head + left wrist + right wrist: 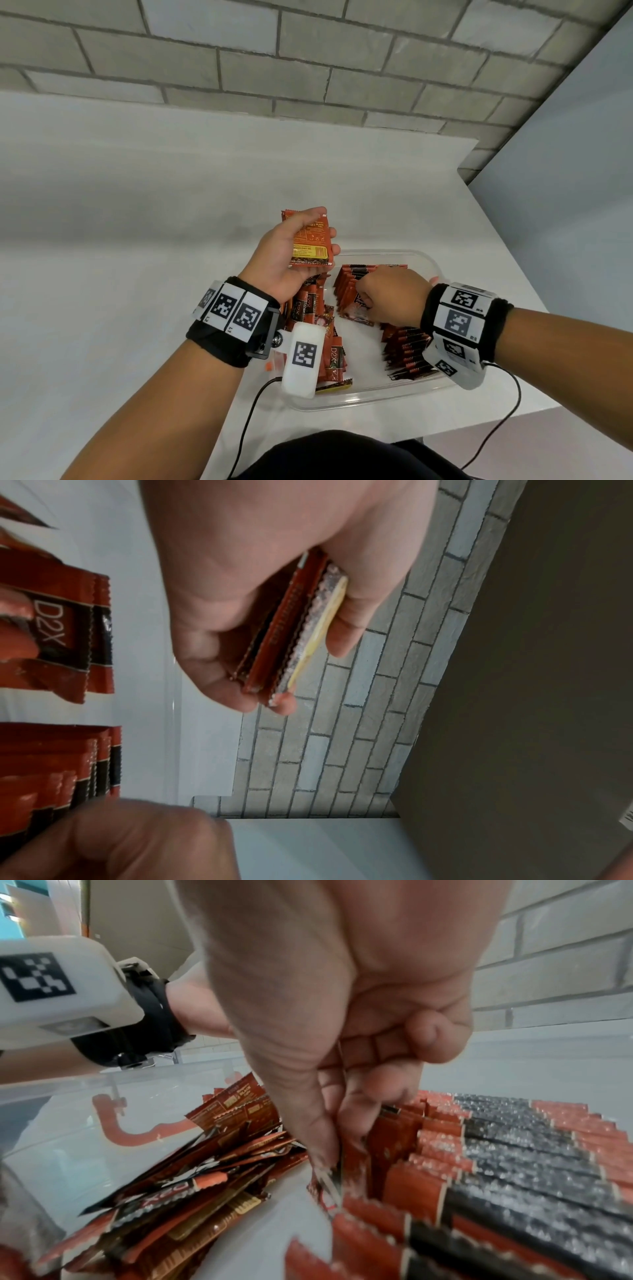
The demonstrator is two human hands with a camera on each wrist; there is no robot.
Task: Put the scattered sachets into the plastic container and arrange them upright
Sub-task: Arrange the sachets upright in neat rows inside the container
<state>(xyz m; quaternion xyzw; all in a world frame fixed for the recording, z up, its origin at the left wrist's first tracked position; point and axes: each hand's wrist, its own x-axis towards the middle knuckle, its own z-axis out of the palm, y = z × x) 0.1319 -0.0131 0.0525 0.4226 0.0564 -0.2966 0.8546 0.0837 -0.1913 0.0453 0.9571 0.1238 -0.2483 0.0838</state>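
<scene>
Your left hand (284, 253) is gripping a small stack of red foil sachets (313, 240) above the clear plastic container (424, 260). Your right hand (390, 294) is pinching, I think, one sachet into the upright row (514, 1150); keep it straight.

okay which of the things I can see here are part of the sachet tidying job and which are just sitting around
Part of the job:
left hand gripping a small stack of sachets
right hand pinching a sachet into the upright row
loose pile
plastic container

Just there:
white table
wrist cables
brick wall
</scene>
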